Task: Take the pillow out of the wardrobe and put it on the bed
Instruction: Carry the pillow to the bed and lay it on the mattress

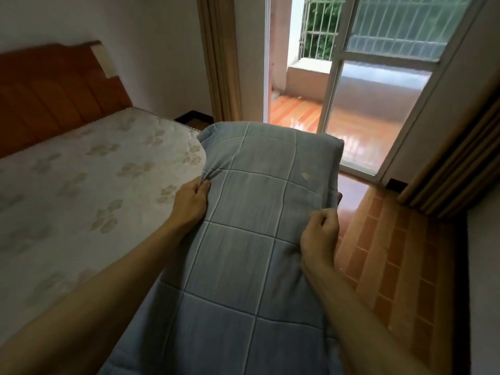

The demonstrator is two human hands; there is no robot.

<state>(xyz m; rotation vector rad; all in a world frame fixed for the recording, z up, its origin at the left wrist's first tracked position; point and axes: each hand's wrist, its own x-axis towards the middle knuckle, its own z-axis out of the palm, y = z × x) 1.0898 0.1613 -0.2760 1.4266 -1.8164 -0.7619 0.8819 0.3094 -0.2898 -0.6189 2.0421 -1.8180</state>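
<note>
head view, pillow [251,226] held, bed [81,185] beside

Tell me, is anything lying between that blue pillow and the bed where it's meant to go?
Nothing visible does. Both hands, left and right, hold the pillow right beside the bed, and the mattress surface in view is bare up to the headboard.

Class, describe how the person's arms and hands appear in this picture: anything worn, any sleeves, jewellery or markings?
Both forearms are bare as far as the picture shows, with no sleeve in view. The left hand and right hand wear no gloves. No watch, bracelet, ring or marking is visible on either.
</note>
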